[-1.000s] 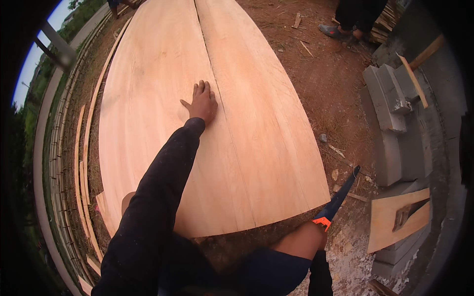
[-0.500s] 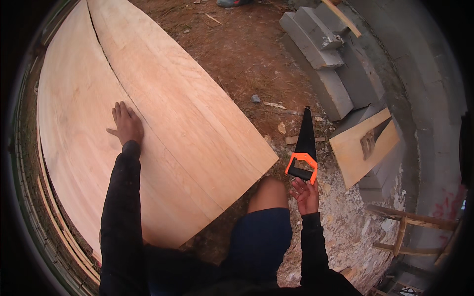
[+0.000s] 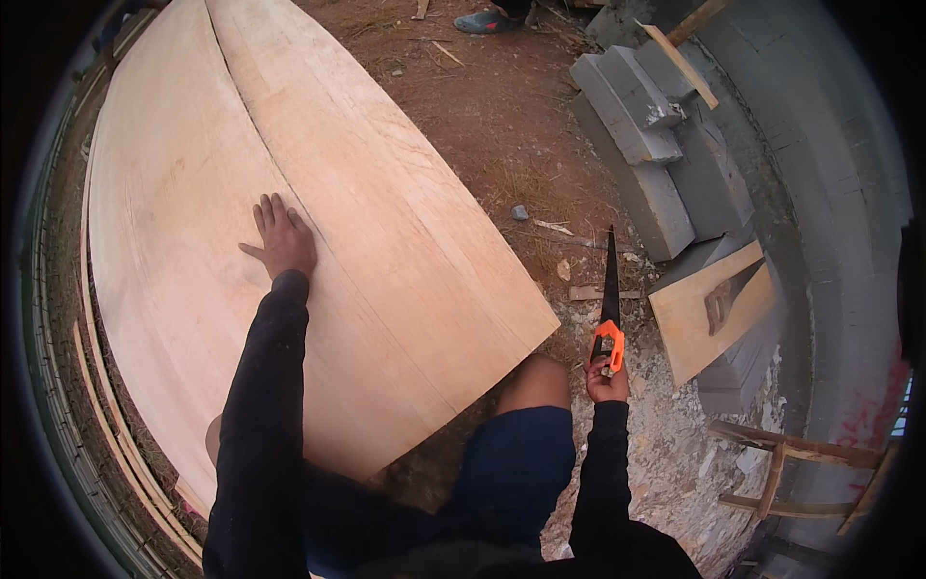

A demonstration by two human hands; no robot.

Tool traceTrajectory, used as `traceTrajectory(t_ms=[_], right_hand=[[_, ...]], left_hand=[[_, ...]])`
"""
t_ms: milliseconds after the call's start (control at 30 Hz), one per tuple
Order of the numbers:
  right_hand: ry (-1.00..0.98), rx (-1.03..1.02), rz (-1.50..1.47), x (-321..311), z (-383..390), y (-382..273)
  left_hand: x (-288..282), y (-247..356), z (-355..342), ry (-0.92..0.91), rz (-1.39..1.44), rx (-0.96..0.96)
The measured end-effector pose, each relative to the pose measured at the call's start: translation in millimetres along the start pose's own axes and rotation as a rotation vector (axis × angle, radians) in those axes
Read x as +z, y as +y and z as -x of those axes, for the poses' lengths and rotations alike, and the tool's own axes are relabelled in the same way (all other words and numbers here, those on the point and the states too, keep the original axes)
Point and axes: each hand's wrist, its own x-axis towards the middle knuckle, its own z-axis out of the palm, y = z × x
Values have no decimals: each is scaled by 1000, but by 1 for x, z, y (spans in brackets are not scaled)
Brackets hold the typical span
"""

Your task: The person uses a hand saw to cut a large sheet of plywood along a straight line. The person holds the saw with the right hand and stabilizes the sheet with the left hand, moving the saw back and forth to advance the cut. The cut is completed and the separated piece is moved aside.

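A large pale plywood sheet [image 3: 405, 241] fills the left and middle of the view, split by a dark slit running from its far edge toward me. My left hand [image 3: 284, 234] lies spread open on the plywood just left of that line. Beside the sheet's near right corner, my right hand [image 3: 608, 378] is closed on the handle of a handsaw [image 3: 611, 285] with an orange-and-black grip and a dark blade pointing away from me. My right knee is under the sheet's near edge.
Grey blocks [image 3: 632, 125] are piled at the right beside a grey wall [image 3: 839, 212], with a plywood offcut [image 3: 694, 299] leaning there. Wooden strips [image 3: 125, 434] lie along the left, a timber frame [image 3: 776, 473] at lower right. Another person's shoe [image 3: 482, 21] shows at the top.
The view has swung toward the right since a second ago. My right hand has closed round the saw handle, its fingers looser half a second ago, and the saw has turned more edge-on.
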Motion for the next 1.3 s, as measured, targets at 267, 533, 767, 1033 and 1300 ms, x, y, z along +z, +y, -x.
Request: traceTrajectory(t_ms=[267,533,767,1033,1300], right_hand=[[-145,-586,522,51,42,19],[-468,-1241,1043,85,146,106],[-730,-778,1041,142,180,170],[-867,-658,1744,113,229,259],[-944,-597,1810,89,227,255]], left_hand=[[-5,-2,0,11,10,26],[-4,-4,4,30,37,24],[-5,-6,1,33,53,16],[-12,-4,2,-8,43,17],[-10,-5,4,7,27,33]])
